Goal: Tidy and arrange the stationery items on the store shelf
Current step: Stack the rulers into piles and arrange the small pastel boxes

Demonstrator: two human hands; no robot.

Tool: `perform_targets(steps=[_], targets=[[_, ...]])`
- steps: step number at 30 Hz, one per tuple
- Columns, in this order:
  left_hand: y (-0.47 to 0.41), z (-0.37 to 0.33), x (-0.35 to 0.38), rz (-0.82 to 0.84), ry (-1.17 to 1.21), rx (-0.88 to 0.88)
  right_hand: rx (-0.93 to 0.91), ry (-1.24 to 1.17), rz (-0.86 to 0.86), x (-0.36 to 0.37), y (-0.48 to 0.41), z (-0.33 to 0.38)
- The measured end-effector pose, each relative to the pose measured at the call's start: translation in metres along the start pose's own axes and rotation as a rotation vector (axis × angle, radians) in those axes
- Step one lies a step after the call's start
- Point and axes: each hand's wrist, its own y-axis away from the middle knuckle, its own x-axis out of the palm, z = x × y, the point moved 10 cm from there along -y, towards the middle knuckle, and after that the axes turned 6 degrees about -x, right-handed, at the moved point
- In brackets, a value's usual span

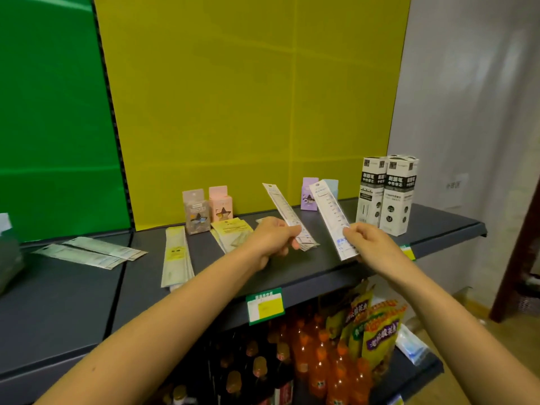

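1. A green back panel stands at the far left, with a yellow back panel beside it.
2. Flat pale packets lie fanned on the left section of the dark grey shelf.
3. A stack of long cream packets lies lengthwise, reaching the shelf's front edge.
4. A grey star box and a pink star box stand upright side by side near the yellow panel. Yellow packets lie just in front of them.
5. The left hand pinches the lower end of the left ruler. This packaged ruler is tilted up off the shelf, its top leaning left.
6. A purple box and a light blue box stand at the back, partly hidden by the rulers.
7. The right hand pinches the lower end of the right ruler. This one is also sleeved and tilted, near and roughly parallel to the left one.
8. Two tall black-and-white refill boxes stand upright, touching, at the right end of the shelf.
9. A green price tag hangs on the shelf's front edge. Bottles and snack bags fill the shelf below.
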Motion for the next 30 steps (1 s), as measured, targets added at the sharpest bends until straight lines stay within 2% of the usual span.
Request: perform_targets(steps=[9,19,22,27,30], targets=[[-0.056,0.018,0.027,-0.064,-0.154,-0.097,-0.051,-0.153,0.123,0.012,-0.071,-0.029],[-0.072,0.033,0.02,-0.268,-0.245,-0.277,-0.102,-0.197,0.383,0.052,-0.119,-0.046],[-0.071,0.023,0.02,-0.318,-0.368,-0.243,-0.13,-0.203,0.44,0.068,-0.123,-0.05],[-0.071,0.018,0.021,-0.391,-0.768,-0.27,-0.183,-0.219,0.469,0.083,-0.129,-0.048],[-0.071,0.023,0.02,-0.398,-0.8,-0.313,-0.226,-0.138,0.47,0.087,-0.131,-0.045]])
